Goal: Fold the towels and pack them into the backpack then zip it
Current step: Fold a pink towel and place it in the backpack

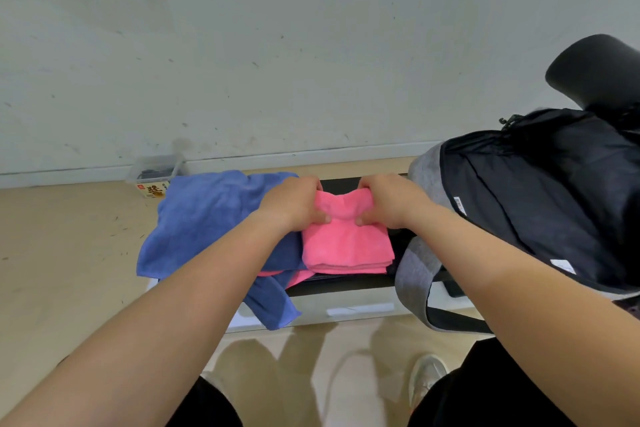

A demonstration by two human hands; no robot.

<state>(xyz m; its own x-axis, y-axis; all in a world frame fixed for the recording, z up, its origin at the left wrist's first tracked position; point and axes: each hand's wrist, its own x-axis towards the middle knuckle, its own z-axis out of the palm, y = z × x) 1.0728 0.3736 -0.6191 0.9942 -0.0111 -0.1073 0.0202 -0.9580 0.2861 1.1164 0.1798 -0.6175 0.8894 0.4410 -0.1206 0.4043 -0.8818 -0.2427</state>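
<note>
Your left hand (294, 203) and right hand (389, 203) each pinch the folded pink terry towel (346, 246) on the black table (341, 282); crumpled blue towel (207, 215) left, black-and-grey fabric backpack (540, 198) right.

- Clear plastic tub (156, 168) at wall base, well left of left hand (294, 204); dark contents, not identifiable.
- Yellow carton (152, 190) with printed characters, just beside tub, on its near side.
- Black rounded cylinder (595, 73), beyond and right of right hand (391, 203).
- Low bench (346, 308), black top, white front, under both hands.
- Light shoe (427, 378) on wood floor (52, 270), nearer than right hand.
</note>
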